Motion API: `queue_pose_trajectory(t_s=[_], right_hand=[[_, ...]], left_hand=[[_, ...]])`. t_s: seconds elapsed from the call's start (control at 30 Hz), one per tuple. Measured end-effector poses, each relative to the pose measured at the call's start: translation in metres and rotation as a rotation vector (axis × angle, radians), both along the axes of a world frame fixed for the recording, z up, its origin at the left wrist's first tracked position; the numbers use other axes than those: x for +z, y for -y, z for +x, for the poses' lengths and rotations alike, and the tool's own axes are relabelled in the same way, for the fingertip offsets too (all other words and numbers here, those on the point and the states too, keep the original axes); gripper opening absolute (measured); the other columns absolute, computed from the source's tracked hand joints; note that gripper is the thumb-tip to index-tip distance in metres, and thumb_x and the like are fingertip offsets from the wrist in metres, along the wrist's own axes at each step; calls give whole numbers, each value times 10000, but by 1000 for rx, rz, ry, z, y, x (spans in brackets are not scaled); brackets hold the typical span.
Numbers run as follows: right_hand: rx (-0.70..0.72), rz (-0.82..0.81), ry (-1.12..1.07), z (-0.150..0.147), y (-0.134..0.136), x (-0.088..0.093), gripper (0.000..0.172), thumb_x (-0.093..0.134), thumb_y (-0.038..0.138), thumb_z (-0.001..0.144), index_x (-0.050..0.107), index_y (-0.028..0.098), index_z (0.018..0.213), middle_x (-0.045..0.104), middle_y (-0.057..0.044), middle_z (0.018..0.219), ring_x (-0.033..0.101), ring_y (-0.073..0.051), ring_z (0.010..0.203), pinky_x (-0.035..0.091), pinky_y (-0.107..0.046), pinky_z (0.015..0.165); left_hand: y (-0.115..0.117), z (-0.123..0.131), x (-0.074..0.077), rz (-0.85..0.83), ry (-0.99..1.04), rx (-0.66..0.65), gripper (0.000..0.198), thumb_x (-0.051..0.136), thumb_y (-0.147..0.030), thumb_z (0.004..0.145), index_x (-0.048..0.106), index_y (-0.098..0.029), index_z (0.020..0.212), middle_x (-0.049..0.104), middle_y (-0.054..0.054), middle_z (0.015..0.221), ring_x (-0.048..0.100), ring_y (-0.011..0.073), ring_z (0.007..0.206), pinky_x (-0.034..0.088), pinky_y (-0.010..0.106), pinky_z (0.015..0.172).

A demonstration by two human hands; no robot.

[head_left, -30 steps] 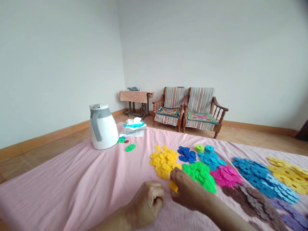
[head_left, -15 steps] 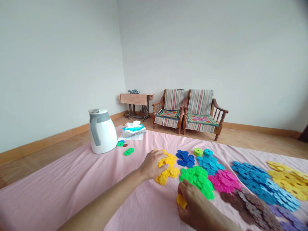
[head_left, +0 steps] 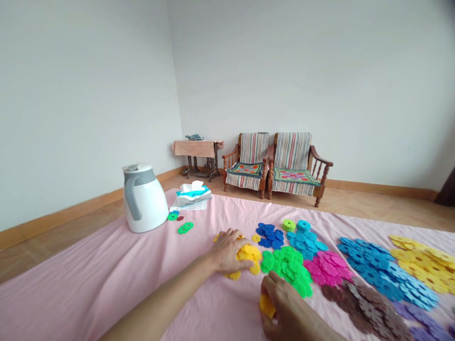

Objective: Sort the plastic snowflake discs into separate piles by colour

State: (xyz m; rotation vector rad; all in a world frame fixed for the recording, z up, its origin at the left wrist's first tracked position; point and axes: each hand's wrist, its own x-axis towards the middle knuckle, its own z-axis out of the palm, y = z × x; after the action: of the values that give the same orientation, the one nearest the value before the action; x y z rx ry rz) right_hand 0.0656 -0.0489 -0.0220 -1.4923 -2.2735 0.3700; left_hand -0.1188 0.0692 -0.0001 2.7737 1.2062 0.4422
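My left hand lies over the pile of small yellow flower-shaped discs, its fingers spread and curved around them. Several yellow discs show past its fingertips and thumb. Nearer to me, my right hand is closed on more yellow discs, just in front of the bright green pile. Dark blue discs lie beyond the yellow ones. To the right are light blue and pink piles.
Larger blue, yellow, brown and purple discs spread across the right of the pink cloth. A white jug and a tissue box stand at the left, near a few green discs. Two chairs stand behind.
My left hand has drawn closer over the yellow discs, which are bunched tighter, with one now apart near the dark blue pile. My right hand keeps its hold. The view has shifted slightly.
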Motion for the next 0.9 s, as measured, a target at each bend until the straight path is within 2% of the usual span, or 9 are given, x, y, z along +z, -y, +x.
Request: queue_pose_trajectory(t_s=[0.1, 0.2, 0.3, 0.37, 0.47, 0.57, 0.7, 0.83, 0.9], right_hand=[[-3, 7, -25, 1, -1, -4, 203, 530, 78, 675, 575, 152, 859, 625, -125, 929, 599, -220, 860, 454, -284, 772], [-9, -42, -22, 3, -6, -7, 283, 550, 72, 651, 597, 132, 924, 630, -138, 981, 601, -237, 899, 454, -296, 785], [-14, -154, 25, 6, -13, -8, 294, 572, 57, 608, 602, 134, 891, 631, -132, 977, 608, -225, 844, 459, -281, 726], [2, -140, 16, 8, -16, -9, 269, 564, 47, 599, 592, 151, 846, 633, -105, 933, 604, -205, 813, 447, -257, 698], [23, -91, 1, 8, -20, -12, 254, 537, 20, 577, 571, 168, 781, 632, -71, 861, 594, -175, 752, 412, -224, 632], [-38, -113, 50, 6, -25, -19, 287, 491, -35, 549, 561, 171, 735, 636, -65, 834, 592, -164, 719, 378, -216, 587], [-6, -108, 51, 4, -29, -24, 285, 515, -16, 542, 548, 177, 750, 626, -67, 855, 590, -170, 734, 370, -219, 582], [-53, -145, 103, 1, -29, -24, 274, 540, 10, 507, 505, 183, 717, 605, -69, 831, 574, -184, 726, 358, -240, 585], [-45, -135, 102, 1, -28, -22, 266, 544, 25, 509, 487, 191, 708, 595, -59, 818, 561, -178, 718, 351, -243, 588]], left_hand=[[28, -9, 8, -36, -11, -35, 586, 614, -632, 691, 579, -324, 1187, 540, 59, 1075, 483, 272, 1012, 385, 422, 908], [39, -16, 17, -97, 20, -109, 610, 634, -625, 683, 575, -318, 1207, 557, 58, 1070, 506, 258, 992, 398, 404, 906], [24, -16, 21, -132, 112, -179, 451, 563, -527, 802, 606, -272, 1172, 596, 61, 1071, 532, 226, 996, 407, 358, 917], [3, -8, 19, -121, 154, -144, 327, 515, -398, 862, 634, -232, 1117, 621, 68, 1063, 540, 215, 1011, 410, 346, 928], [-27, 13, 11, -83, 131, -49, 307, 534, -251, 826, 630, -179, 1108, 624, 91, 1083, 538, 223, 1034, 407, 351, 946], [-42, 31, 4, -73, 62, -65, 299, 536, -176, 778, 652, -198, 1053, 630, 72, 1026, 541, 221, 1002, 418, 348, 922], [-32, 30, 0, -66, 79, -118, 323, 495, -109, 766, 682, -230, 1000, 632, 51, 974, 545, 204, 969, 417, 334, 905], [-14, 4, 6, -141, 112, -201, 347, 440, -52, 752, 705, -223, 896, 664, 31, 928, 567, 179, 934, 421, 310, 896], [-10, -11, 8, -133, 156, -153, 388, 411, -28, 741, 694, -220, 924, 666, 26, 968, 564, 169, 956, 418, 302, 907]])
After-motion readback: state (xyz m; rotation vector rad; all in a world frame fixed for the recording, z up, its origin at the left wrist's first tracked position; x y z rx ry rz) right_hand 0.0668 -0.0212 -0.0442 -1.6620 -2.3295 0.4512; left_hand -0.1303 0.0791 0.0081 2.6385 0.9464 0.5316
